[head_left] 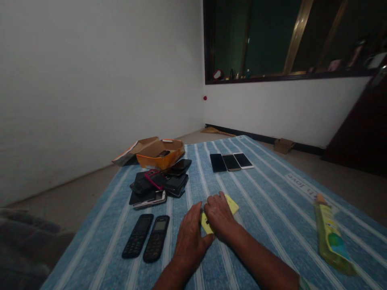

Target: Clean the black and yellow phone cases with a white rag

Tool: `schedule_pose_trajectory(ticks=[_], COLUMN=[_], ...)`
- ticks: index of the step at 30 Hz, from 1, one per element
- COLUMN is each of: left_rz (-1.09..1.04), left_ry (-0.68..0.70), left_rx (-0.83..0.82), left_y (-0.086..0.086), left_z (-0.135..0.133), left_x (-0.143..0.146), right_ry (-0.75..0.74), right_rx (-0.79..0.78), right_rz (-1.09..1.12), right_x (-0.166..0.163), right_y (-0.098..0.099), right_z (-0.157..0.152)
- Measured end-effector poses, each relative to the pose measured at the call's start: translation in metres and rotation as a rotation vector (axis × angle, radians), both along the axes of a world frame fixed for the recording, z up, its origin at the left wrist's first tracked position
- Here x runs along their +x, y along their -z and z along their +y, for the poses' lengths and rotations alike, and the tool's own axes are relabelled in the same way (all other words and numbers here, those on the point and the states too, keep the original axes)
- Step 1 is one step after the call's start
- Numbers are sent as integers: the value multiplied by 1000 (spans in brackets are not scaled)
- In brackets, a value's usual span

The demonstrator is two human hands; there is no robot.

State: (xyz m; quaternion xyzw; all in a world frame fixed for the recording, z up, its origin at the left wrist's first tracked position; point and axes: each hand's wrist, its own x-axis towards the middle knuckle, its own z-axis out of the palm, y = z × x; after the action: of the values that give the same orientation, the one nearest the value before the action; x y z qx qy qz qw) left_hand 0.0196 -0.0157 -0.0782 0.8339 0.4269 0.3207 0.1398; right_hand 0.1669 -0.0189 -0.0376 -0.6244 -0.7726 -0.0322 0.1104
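Note:
Both my hands rest on a yellow cloth (pixel 233 204) lying on the blue striped mat (pixel 266 209). My right hand (pixel 219 217) lies palm down over the cloth with its fingers curled on it. My left hand (pixel 190 235) lies flat beside it, fingers stretched out and touching the cloth's near edge. Two black keypad phones (pixel 146 238) lie side by side just left of my left hand.
A heap of several phones (pixel 159 183) lies further back on the left, with an open orange cardboard box (pixel 160 153) behind it. Three smartphones (pixel 231 162) lie in a row at the far middle. A green spray bottle (pixel 331 235) lies at the right. Bare floor surrounds the mat.

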Motion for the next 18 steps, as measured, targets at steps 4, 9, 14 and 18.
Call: schedule_pose_trajectory(ticks=[4,9,14,18], left_rz=[-15,-7,-20,-21], left_ry=[9,18,27,23], left_rx=[23,25,14,-1], left_y=[3,1,-3,-3], left_z=[1,1,-1,-1], left_x=[0,0,1,1], right_ry=[-59,-58,-16,37], right_rx=[-18,-12,28,58], right_rz=[17,31,16,-12], right_x=[-2,-1,1,4], right_y=[1,0,2,1], right_z=[1,2,1,2])
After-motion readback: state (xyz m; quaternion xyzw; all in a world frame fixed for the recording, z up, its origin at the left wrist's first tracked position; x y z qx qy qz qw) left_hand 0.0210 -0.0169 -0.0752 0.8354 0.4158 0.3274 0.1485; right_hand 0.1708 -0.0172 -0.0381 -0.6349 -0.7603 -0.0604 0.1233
